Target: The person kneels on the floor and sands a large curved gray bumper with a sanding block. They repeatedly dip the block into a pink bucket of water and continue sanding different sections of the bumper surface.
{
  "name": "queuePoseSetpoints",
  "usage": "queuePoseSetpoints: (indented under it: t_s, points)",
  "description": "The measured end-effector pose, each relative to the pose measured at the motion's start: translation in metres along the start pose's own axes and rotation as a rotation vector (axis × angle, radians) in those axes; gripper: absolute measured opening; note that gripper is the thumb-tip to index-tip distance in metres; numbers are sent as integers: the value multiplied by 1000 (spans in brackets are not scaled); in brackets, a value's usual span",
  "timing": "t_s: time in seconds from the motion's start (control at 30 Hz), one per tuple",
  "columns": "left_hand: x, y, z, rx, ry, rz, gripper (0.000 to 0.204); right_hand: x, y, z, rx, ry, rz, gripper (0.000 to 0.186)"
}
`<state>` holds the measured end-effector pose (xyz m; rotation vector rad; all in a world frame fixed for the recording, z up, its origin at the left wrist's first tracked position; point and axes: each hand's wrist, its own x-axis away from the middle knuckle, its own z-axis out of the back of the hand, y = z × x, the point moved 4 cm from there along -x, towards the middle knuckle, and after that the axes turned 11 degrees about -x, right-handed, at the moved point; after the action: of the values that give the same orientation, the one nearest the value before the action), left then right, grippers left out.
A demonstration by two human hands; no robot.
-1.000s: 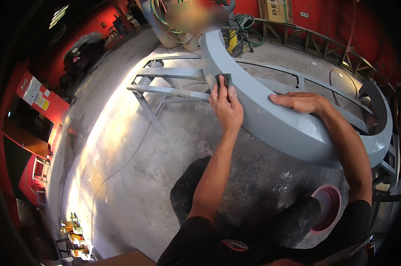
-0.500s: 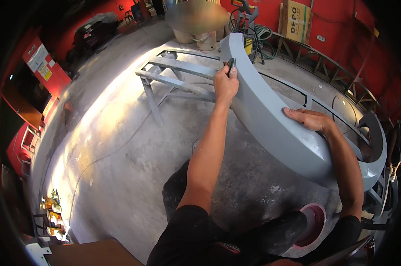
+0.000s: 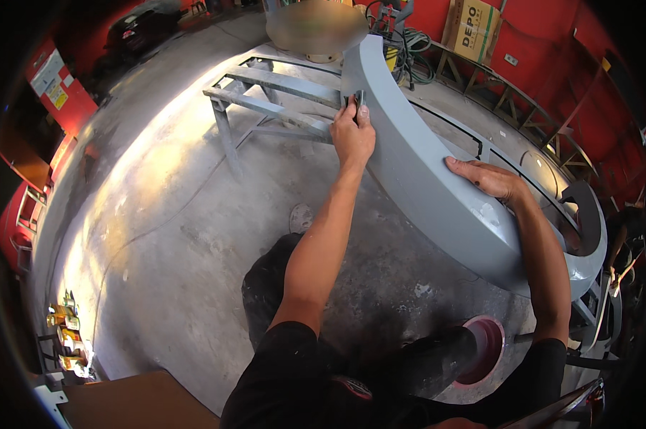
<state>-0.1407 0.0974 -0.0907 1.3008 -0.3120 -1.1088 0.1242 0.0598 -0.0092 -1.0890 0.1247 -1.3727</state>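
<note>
A grey car bumper [image 3: 430, 200] curves from the far middle down to the right, lying across a metal stand [image 3: 287, 111]. My left hand [image 3: 353, 139] pinches a folded piece of dark sandpaper [image 3: 360, 99] between thumb and fingers, against the near side of the bumper toward its far end. Farther right, my right hand [image 3: 491, 180] grips the bumper's upper edge, its thumb lying on the grey surface and its other fingers partly hidden.
Below the bumper, a round pink-rimmed tub [image 3: 491, 350] stands beside my leg. Several cans [image 3: 69, 336] are at the lower left. Behind the bumper are coiled hoses [image 3: 417, 61], a cardboard box [image 3: 471, 30] and a metal frame along the red wall [image 3: 537, 64].
My left hand has slid the sandpaper slightly down the bumper's side, nearer its outer edge. My right hand keeps its place on the bumper. The whole view has shifted a little.
</note>
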Motion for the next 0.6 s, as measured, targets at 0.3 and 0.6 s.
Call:
queuePoseSetpoints:
  t_s: [0.3,0.6]
  points:
    - [274,29,-47,-98,180,-740,46,-5,9,1,97,-55,41,115]
    - [210,8,-17,-132,46,-924,47,-2,6,4,123,-49,100,113]
